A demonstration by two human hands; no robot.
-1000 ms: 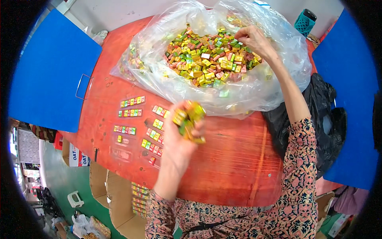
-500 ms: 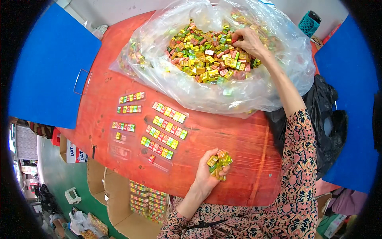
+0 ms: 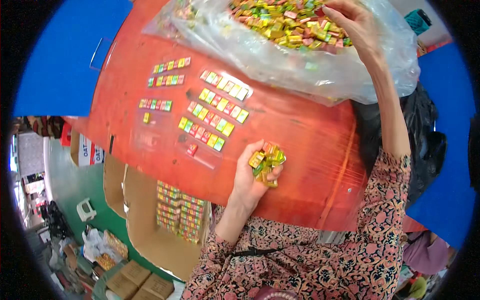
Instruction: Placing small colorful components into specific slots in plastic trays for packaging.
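Note:
My left hand (image 3: 245, 177) is curled around a handful of small brick-shaped wrapped candies (image 3: 270, 159), yellow, green and red, above the table's near edge. At the top, my right hand (image 3: 357, 27) pinches what looks like a red candy (image 3: 320, 11) over the candy pile (image 3: 287, 25) in a large clear plastic bag (image 3: 312, 75). Left of my left hand lie rows of candies (image 3: 223, 104) in clear narrow trays. The nearest tray (image 3: 206, 159) has a single red candy (image 3: 191, 150) at one end. A lone yellow candy (image 3: 146, 118) lies below the left-hand rows.
The red table (image 3: 295, 122) has blue panels (image 3: 65, 65) on either side. A black plastic bag (image 3: 422, 130) hangs at its right. Below the left edge stands an open cardboard box (image 3: 145, 225) with stacked candy packs (image 3: 180, 210). A white stool (image 3: 86, 210) is on the green floor.
The view has shifted, so the table and bag sit higher in the picture. My right hand stays at the candy pile, and my left still holds its handful.

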